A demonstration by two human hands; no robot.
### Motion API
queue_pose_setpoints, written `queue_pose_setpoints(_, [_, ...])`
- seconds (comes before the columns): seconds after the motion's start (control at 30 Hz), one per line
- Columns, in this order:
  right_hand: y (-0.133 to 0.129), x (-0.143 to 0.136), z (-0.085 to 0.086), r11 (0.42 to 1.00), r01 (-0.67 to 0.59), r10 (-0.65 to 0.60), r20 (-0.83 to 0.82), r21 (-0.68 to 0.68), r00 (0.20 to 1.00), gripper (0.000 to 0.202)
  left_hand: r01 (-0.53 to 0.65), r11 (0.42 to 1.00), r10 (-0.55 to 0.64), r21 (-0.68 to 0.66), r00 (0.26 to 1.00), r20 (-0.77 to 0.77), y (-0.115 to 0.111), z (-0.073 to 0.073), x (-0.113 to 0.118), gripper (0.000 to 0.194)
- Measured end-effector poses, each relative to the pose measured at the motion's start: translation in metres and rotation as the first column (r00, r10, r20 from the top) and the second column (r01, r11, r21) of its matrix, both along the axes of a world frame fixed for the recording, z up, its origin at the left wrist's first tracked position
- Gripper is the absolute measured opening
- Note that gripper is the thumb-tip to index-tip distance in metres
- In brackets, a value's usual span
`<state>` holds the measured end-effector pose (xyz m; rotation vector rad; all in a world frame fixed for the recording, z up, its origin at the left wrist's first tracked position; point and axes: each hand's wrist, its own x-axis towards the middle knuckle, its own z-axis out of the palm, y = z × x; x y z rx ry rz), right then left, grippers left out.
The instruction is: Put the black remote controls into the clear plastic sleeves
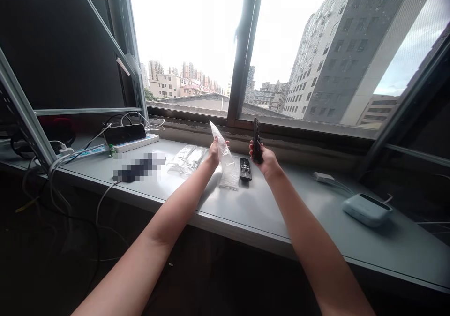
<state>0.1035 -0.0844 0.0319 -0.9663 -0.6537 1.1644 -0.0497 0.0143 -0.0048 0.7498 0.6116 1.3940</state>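
Observation:
My left hand (214, 152) grips a clear plastic bag (222, 143), raised above the grey shelf with its pointed top upward. In my right hand (267, 160) is a black remote control (257, 140), held upright and seen nearly edge-on. Between and below the hands, a second black remote control (245, 169) lies on the shelf with its buttons facing up. Beside that remote rests another clear plastic bag (230, 177). Several more clear bags (191, 159) lie flat left of my left hand; what they hold, if anything, cannot be made out.
A phone (125, 134) leans by a white power strip (137, 143) at the left, among loose cables (59, 166). A pixelated dark item (138, 167) lies nearby. At right sit a white adapter (324, 178) and a pale blue device (366, 210). A window frame (242, 72) rises behind.

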Motion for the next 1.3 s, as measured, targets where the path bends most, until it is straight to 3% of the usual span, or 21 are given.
queue_pose_setpoints(0.23, [-0.011,-0.003,0.009,0.985,-0.167,0.17,-0.113,0.032,0.979,0.045,-0.007,1.0,0.007,-0.016,1.0,0.022,0.001,0.001,0.001,0.05])
queue_pose_setpoints(0.47, [-0.016,-0.003,0.01,0.983,-0.168,0.171,-0.036,0.075,0.985,0.029,0.02,1.0,-0.02,-0.002,0.999,0.039,0.004,-0.003,-0.001,0.05])
queue_pose_setpoints(0.63, [-0.012,0.0,0.008,0.978,-0.171,0.175,-0.023,0.121,0.984,0.037,0.019,1.0,-0.018,-0.015,0.999,0.052,0.003,0.0,-0.002,0.045])
queue_pose_setpoints(0.9, [-0.009,-0.001,0.008,0.967,-0.237,0.218,0.167,0.098,0.961,0.043,0.007,0.999,-0.005,-0.032,0.999,0.038,0.004,0.0,-0.001,0.047])
queue_pose_setpoints(1.13, [-0.009,-0.007,0.002,0.924,-0.36,0.285,0.4,0.126,0.871,0.046,-0.004,0.998,0.011,-0.065,0.994,0.112,0.005,0.006,-0.005,0.05])
queue_pose_setpoints(1.3, [-0.018,-0.017,0.0,0.864,-0.496,0.354,0.597,0.086,0.72,0.046,-0.001,0.999,0.009,-0.048,0.986,0.169,0.014,0.002,-0.013,0.056])
